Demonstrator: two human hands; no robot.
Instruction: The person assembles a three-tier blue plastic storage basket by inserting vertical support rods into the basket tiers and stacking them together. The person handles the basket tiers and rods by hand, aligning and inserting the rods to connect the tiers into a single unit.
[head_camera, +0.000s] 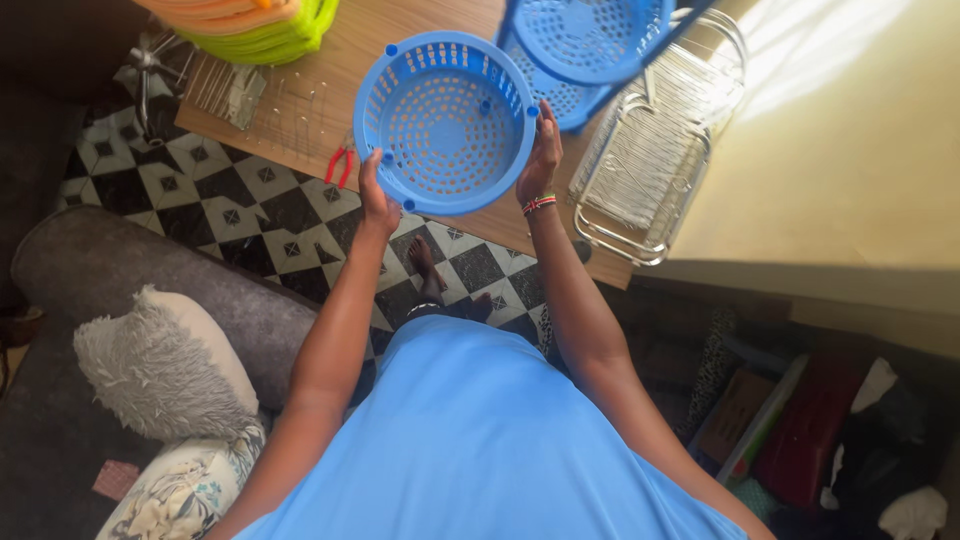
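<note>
Between left hand (377, 196) and right hand (541, 152), both gripping its rim, a round blue perforated basket (446, 122).

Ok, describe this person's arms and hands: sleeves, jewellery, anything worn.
Both forearms are bare, with no sleeves reaching them and no gloves on the left hand or the right hand. The right wrist carries a narrow beaded wristband striped in red, white, green and dark beads. The left wrist is bare. A light blue garment covers the torso.
</note>
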